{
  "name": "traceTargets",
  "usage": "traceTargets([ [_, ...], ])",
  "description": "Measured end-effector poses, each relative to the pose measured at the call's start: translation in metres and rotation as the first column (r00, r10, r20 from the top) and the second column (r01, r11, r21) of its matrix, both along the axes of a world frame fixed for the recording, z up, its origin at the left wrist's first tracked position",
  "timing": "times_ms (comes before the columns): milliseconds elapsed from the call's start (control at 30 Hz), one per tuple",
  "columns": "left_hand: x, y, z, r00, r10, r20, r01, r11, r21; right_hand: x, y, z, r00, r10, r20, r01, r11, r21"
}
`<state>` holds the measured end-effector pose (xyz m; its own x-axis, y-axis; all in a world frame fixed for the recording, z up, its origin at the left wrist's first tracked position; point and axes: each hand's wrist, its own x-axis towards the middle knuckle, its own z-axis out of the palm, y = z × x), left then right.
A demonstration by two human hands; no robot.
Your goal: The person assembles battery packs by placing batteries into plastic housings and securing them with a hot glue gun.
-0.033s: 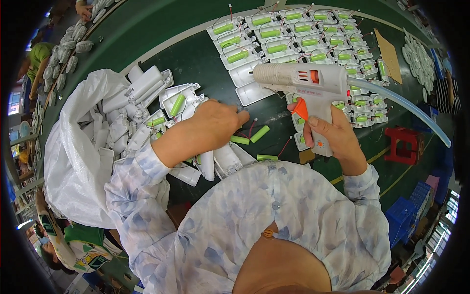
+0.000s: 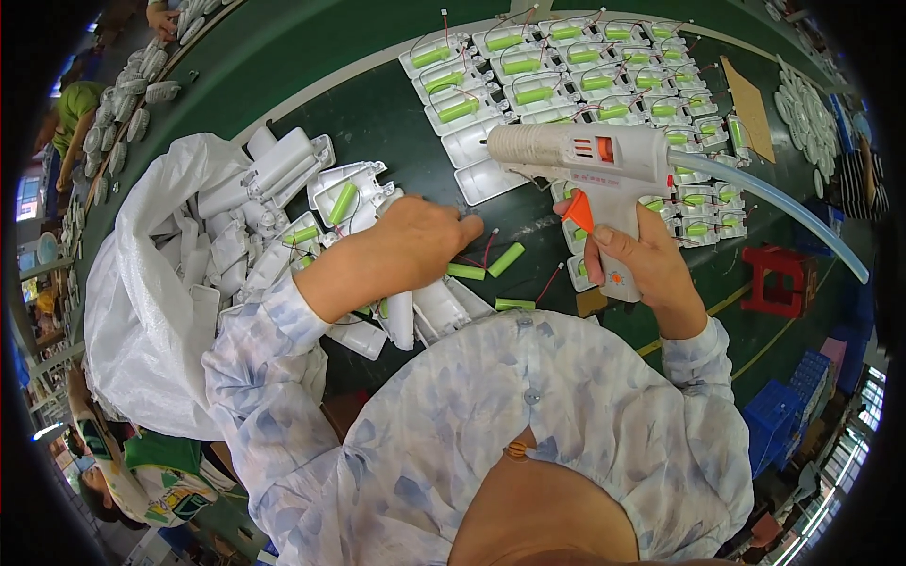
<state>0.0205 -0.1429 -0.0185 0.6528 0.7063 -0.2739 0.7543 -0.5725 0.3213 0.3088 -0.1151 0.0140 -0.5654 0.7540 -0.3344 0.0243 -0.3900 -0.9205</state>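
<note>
My right hand [image 2: 642,259] grips the handle of a white hot glue gun [image 2: 618,156], fingers near its orange trigger [image 2: 578,212]. A long translucent glue stick [image 2: 774,187] sticks out of its rear, and the nozzle points left over an empty white plastic housing [image 2: 486,182]. My left hand [image 2: 411,245] is closed above the bench, fingers curled under; what they pinch, if anything, is hidden. Beside its fingertips lie loose green cylindrical batteries [image 2: 507,258] with thin red and black wires. Left of that hand sits a housing with a green battery [image 2: 343,202] in it.
Rows of white housings with green batteries [image 2: 533,94] cover the bench's far right. A white plastic bag [image 2: 142,311] of housings stands at left. Beyond are a cardboard strip [image 2: 748,108], a red stool [image 2: 779,280], blue crates [image 2: 774,420] and other people [image 2: 75,113].
The loose batteries beside my left hand have shifted slightly to the right. My left hand has moved very little, and the glue gun stays nearly in place.
</note>
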Motion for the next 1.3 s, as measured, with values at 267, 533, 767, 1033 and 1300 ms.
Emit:
traceTargets([
  [267, -0.017, 0.008, 0.04, 0.968, 0.108, 0.226, -0.105, 0.994, -0.023, 0.0, 0.001, -0.001, 0.998, -0.055, -0.001, 0.055, 0.998, 0.018],
  [533, -0.077, 0.061, 0.029, 0.65, 0.65, 0.393, -0.539, 0.76, -0.365, 0.001, 0.007, -0.009, 0.999, 0.027, 0.025, -0.027, 0.999, 0.018],
  [767, -0.086, 0.08, -0.007, 0.839, 0.542, 0.049, -0.533, 0.799, 0.277, 0.001, 0.008, -0.009, 1.0, -0.004, 0.0, 0.004, 1.0, 0.005],
  [1033, -0.078, 0.083, -0.022, 0.935, 0.338, 0.104, -0.343, 0.799, 0.494, 0.003, 0.014, -0.012, 0.992, 0.101, 0.072, -0.102, 0.995, 0.016],
  [1300, -0.082, 0.084, -0.021, 0.918, 0.374, 0.131, -0.393, 0.818, 0.419, 0.0, 0.019, -0.017, 0.984, 0.143, 0.108, -0.147, 0.989, 0.03],
])
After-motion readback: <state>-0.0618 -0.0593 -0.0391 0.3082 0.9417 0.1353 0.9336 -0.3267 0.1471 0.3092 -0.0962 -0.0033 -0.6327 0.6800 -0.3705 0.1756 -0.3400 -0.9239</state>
